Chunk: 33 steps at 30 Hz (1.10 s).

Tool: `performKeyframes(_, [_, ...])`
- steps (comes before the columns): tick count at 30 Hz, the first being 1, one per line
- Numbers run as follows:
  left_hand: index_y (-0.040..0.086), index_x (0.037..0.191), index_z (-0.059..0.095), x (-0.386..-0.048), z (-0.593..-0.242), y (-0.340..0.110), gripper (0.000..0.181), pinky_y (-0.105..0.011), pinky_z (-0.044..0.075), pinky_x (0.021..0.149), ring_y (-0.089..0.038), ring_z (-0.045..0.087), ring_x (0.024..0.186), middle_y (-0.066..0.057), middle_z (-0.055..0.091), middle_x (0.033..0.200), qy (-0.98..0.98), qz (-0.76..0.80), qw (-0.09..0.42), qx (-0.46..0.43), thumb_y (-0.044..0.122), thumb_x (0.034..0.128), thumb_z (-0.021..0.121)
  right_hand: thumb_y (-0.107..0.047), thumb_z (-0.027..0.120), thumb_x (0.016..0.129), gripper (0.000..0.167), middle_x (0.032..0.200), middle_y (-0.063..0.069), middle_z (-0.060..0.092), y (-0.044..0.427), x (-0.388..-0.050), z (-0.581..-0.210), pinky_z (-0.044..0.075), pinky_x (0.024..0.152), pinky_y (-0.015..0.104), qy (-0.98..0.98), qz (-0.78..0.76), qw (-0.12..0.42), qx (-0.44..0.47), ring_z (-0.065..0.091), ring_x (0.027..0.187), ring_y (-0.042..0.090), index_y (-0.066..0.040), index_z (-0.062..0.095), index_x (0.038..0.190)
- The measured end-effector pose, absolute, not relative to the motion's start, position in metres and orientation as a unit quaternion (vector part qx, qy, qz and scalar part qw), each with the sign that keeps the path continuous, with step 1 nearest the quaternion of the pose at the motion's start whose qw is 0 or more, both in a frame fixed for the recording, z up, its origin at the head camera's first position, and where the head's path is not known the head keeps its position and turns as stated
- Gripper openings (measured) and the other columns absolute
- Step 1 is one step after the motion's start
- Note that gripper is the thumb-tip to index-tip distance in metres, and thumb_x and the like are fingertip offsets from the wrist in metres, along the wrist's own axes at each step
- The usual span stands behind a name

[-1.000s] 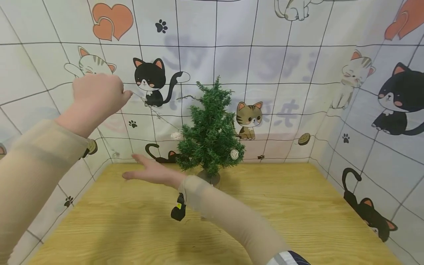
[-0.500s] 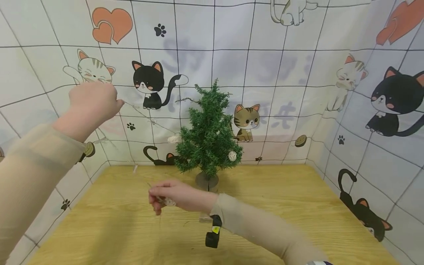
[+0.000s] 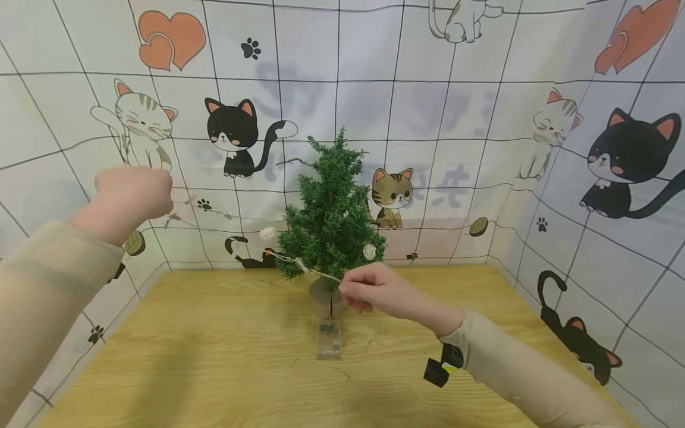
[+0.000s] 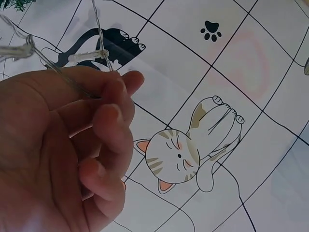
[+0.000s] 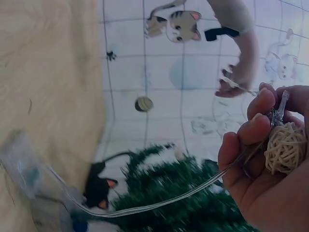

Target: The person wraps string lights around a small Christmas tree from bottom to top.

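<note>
My left hand [image 3: 134, 195], raised at the left, pinches the thin clear wire of a string of lights [image 3: 301, 264] between thumb and fingertips, as the left wrist view shows. My right hand [image 3: 382, 292], in front of the small green Christmas tree [image 3: 332, 208], grips another stretch of that wire. Inside its curled fingers sits a white woven ball [image 5: 286, 147], seen only in the right wrist view. From this hand the doubled wire [image 5: 159, 208] runs down towards a clear battery box [image 3: 329, 340] on the table, before the tree's round base [image 3: 326, 293].
Two white woven balls show at the tree, one at its left edge [image 3: 269, 233] and one at its lower right [image 3: 369, 251]. A cat-print cloth [image 3: 444, 107] walls the wooden table [image 3: 455, 333] at the back and both sides.
My right hand has swung from the left to the right in front of the tree and now grips the wire. My left hand has sunk a little. The battery box has come into full view.
</note>
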State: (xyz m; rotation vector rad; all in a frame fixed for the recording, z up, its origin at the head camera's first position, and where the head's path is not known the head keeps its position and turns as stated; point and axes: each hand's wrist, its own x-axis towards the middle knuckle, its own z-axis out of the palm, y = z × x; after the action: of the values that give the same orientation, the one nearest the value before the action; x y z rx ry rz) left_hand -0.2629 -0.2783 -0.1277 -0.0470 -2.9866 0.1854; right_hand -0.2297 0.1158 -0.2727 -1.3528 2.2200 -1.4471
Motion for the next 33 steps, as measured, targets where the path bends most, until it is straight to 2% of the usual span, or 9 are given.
performKeyframes(3, [0.006,0.105,0.063,-0.261,-0.134,-0.273,0.024,-0.052,0.039,0.061,-0.036,0.052,0.079,-0.02,0.062,0.097,-0.996,0.056,0.056,-0.041,0.007,0.0846,0.049,-0.009,0.048,0.102,0.028,0.062,0.004,0.051,0.138,-0.227,-0.259,0.041,0.052,0.029,0.764,-0.471,0.047,-0.439,0.044,0.054,0.021,-0.007,0.06,0.077])
performKeyframes(6, [0.014,0.127,0.058,-0.258,-0.139,-0.266,0.04,-0.048,0.041,0.058,-0.034,0.055,0.083,-0.022,0.062,0.113,-0.993,0.053,0.046,-0.09,0.01,0.0882,0.052,-0.008,0.047,0.102,0.028,0.063,0.006,0.05,0.158,-0.222,-0.247,0.042,0.054,0.031,0.773,-0.475,0.021,-0.42,0.045,0.056,0.022,-0.006,0.06,0.077])
performKeyframes(7, [0.017,0.128,0.058,-0.256,-0.141,-0.264,0.04,-0.047,0.042,0.058,-0.034,0.056,0.083,-0.021,0.063,0.113,-0.992,0.052,0.045,-0.106,0.011,0.0888,0.053,-0.01,0.048,0.102,0.028,0.064,0.006,0.05,0.166,-0.221,-0.242,0.042,0.055,0.031,0.775,-0.485,0.017,-0.405,0.045,0.057,0.021,-0.006,0.059,0.076])
performKeyframes(12, [0.023,0.113,0.068,-0.246,-0.143,-0.25,0.031,-0.045,0.044,0.064,-0.026,0.057,0.083,-0.009,0.066,0.107,-0.985,0.035,0.05,-0.16,0.014,0.0906,0.048,-0.009,0.046,0.102,0.033,0.063,0.006,0.05,0.197,-0.217,-0.226,0.039,0.053,0.033,0.745,-0.551,-0.046,-0.372,0.041,0.054,0.02,-0.003,0.056,0.072])
performKeyframes(15, [0.024,0.114,0.068,-0.241,-0.139,-0.239,0.034,-0.04,0.04,0.058,-0.02,0.052,0.068,-0.003,0.065,0.095,-0.982,0.001,0.063,-0.178,0.014,0.0916,0.045,-0.001,0.041,0.101,0.035,0.063,0.006,0.052,0.21,-0.219,-0.219,0.039,0.052,0.033,0.7,-0.593,-0.083,-0.389,0.042,0.052,0.02,-0.002,0.056,0.069])
performKeyframes(17, [0.025,0.119,0.066,-0.238,-0.135,-0.233,0.037,-0.036,0.035,0.052,-0.018,0.046,0.058,-0.001,0.063,0.089,-0.98,-0.033,0.074,-0.183,0.014,0.0924,0.043,0.0,0.04,0.101,0.037,0.063,0.004,0.054,0.217,-0.219,-0.214,0.043,0.055,0.031,0.672,-0.631,-0.081,-0.379,0.046,0.054,0.018,-0.003,0.058,0.069])
performKeyframes(20, [0.025,0.124,0.064,-0.234,-0.127,-0.225,0.039,-0.035,0.036,0.05,-0.019,0.045,0.054,-0.005,0.061,0.091,-0.973,-0.106,0.08,-0.191,0.014,0.0955,0.04,0.0,0.037,0.101,0.039,0.062,0.003,0.055,0.226,-0.222,-0.208,0.046,0.061,0.029,0.635,-0.675,-0.082,-0.368,0.05,0.057,0.018,-0.005,0.059,0.069])
performKeyframes(25, [0.018,0.114,0.07,-0.23,-0.116,-0.212,0.033,-0.033,0.039,0.051,-0.024,0.053,0.069,-0.008,0.062,0.103,-0.953,-0.211,0.062,-0.208,0.016,0.0997,0.04,-0.002,0.031,0.104,0.042,0.058,0.003,0.05,0.242,-0.228,-0.202,0.045,0.065,0.032,0.595,-0.697,-0.083,-0.392,0.046,0.056,0.02,-0.006,0.057,0.071])
performKeyframes(33, [0.018,0.107,0.074,-0.223,-0.116,-0.184,0.032,-0.029,0.033,0.045,-0.019,0.045,0.054,-0.006,0.065,0.092,-0.94,-0.255,0.04,-0.223,0.013,0.0932,0.045,-0.008,0.019,0.106,0.049,0.061,0.003,0.052,0.273,-0.232,-0.197,0.041,0.07,0.033,0.523,-0.763,-0.027,-0.378,0.039,0.056,0.02,-0.006,0.056,0.074])
